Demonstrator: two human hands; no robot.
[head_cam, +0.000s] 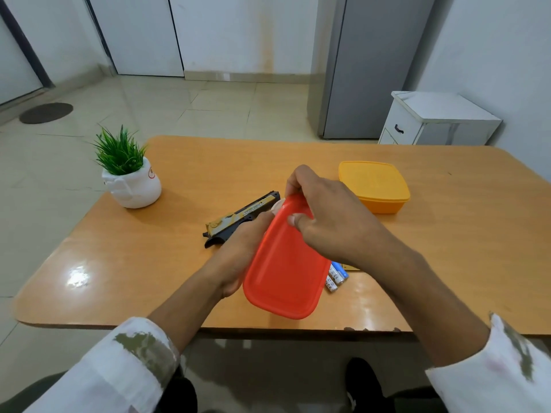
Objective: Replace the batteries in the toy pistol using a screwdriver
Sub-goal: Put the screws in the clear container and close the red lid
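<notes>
The toy pistol (241, 217) lies flat on the bench (143, 263), just beyond the left hand (238, 251). That hand's fingers grip the side of a tilted red box (283, 272), and the right hand (328, 216) pinches the box's far rim. Batteries (337, 278) lie under the right wrist, with a yellow box (375, 186) farther back.

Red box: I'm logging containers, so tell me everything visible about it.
The red box is smooth, glossy plastic, rectangular with rounded corners. It is held tilted above the table, broad face toward the camera. The left hand holds its left side; the right hand grips its far end, thumb on the face. Its inside is hidden.
</notes>
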